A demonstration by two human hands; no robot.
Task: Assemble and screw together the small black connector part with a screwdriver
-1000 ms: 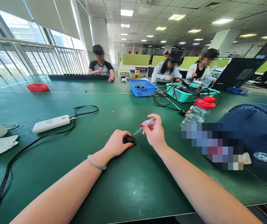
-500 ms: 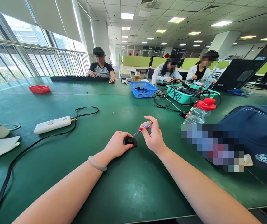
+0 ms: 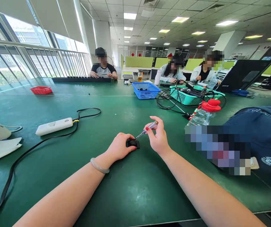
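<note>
My left hand [image 3: 121, 146] is closed around the left side of a small black part [image 3: 134, 143] that lies on the green table. The thumb presses its near edge and the fingers lie along its far edge. In my right hand [image 3: 158, 137], a screwdriver [image 3: 151, 125] with a clear handle is pinched between thumb and fingers. It slants down to the left, its tip at the top of the black part. I cannot make out exactly what the tip touches.
A white power bank [image 3: 54, 126] with a black strap lies left. Farther off stand a red tray [image 3: 41, 90], a blue basket [image 3: 146, 91] and a green basket [image 3: 185, 96] with cables. A red-capped bottle [image 3: 200, 117] and a dark blue bag [image 3: 251, 126] are right. Several people sit opposite.
My right hand has shifted slightly to the right, and the screwdriver leans over a little more. My left hand keeps its hold on the black part.
</note>
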